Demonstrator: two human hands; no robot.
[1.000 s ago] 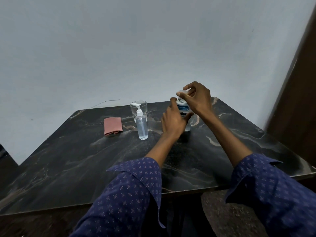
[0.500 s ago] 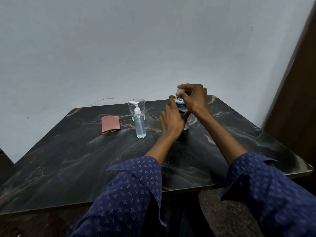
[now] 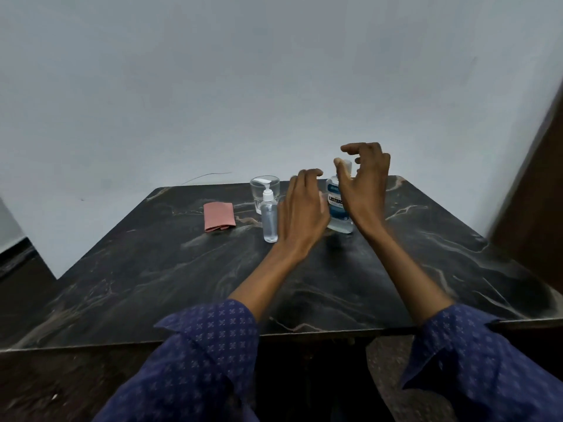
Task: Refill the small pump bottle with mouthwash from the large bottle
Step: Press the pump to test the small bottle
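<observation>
Far left on the dark table [image 3: 128, 278], a pink cloth [image 3: 218, 216] lies flat. Next, a glass [image 3: 264, 190] and just in front of it the small pump bottle [image 3: 270, 218], upright. Left hand [image 3: 301, 208] is open, fingers spread, beside the big mouthwash bottle [image 3: 337, 205] and gripping nothing. Right hand [image 3: 364, 181] curls loosely around the white cap [image 3: 346, 164]; whether it pinches it, I cannot tell. Near half of the table lies bare; the right edge runs close to a dark door.
</observation>
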